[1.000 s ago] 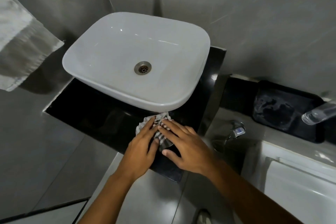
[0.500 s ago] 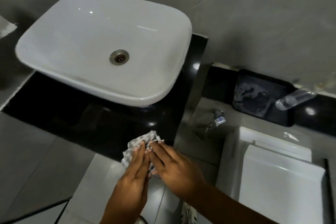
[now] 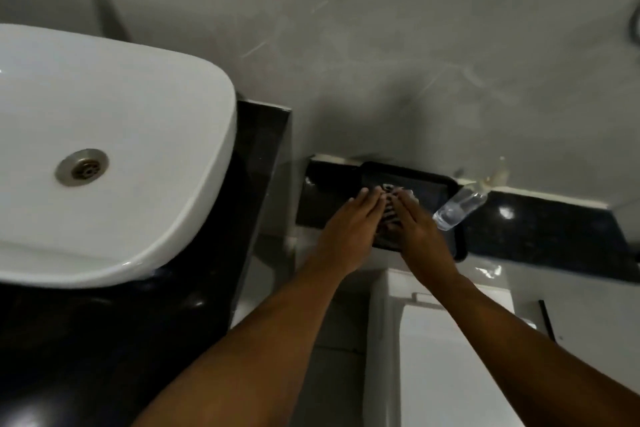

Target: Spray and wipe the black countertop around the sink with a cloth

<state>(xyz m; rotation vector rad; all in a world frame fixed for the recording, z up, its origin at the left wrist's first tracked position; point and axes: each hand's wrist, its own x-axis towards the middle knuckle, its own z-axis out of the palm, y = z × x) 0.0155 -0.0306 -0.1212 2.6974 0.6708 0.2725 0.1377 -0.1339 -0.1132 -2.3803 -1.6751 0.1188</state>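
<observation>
The white vessel sink (image 3: 114, 135) sits on the black countertop (image 3: 249, 204) at the left. To the right, on a lower black ledge (image 3: 540, 229), lies a black tray (image 3: 429, 191). Both hands rest on the tray with the checked cloth (image 3: 389, 206) between and under them. My left hand (image 3: 349, 229) lies flat on the cloth's left side. My right hand (image 3: 417, 232) presses on its right side. Most of the cloth is hidden by the fingers. A clear spray bottle (image 3: 460, 206) lies tilted on the tray's right rim.
A white toilet cistern and lid (image 3: 450, 357) stand below the ledge at the lower right. Grey wall (image 3: 381, 62) rises behind everything. A gap of grey floor (image 3: 332, 374) separates the countertop from the toilet.
Both hands carried the cloth off the countertop's front edge, rightward and away, onto the black tray on the ledge. The camera view swung right, pushing the sink to the left.
</observation>
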